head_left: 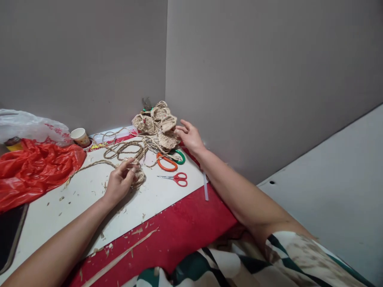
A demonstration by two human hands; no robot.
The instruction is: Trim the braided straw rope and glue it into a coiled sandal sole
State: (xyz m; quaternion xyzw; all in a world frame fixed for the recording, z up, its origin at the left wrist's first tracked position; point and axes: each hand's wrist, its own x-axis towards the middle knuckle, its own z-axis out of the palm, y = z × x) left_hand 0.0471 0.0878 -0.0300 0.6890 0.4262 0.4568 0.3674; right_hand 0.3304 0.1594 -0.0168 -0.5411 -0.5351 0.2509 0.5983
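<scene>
My left hand (119,181) pinches a small coiled piece of straw cord (139,175) low over the white board. Loose twisted cord (125,149) curls behind that hand. At the back corner, a pile of woven straw-cord pieces (145,123) with rounded, petal-like shapes leans together. My right hand (191,137) reaches to its right side, fingers apart, their tips touching or very near the woven piece (168,139) at the edge. Whether the thumb presses on it is hidden. Red-handled scissors (179,179) lie between the hands, near larger scissors with an orange handle (166,163) and green handle (180,156).
Grey walls meet behind the white board (77,207), which lies on a red surface (179,223). To the left are a red plastic bag (38,167), a clear bag (32,125), a paper cup (80,136) and a dark phone-like device (10,235). Pliers (146,104) stand behind the pile. Straw scraps are scattered around.
</scene>
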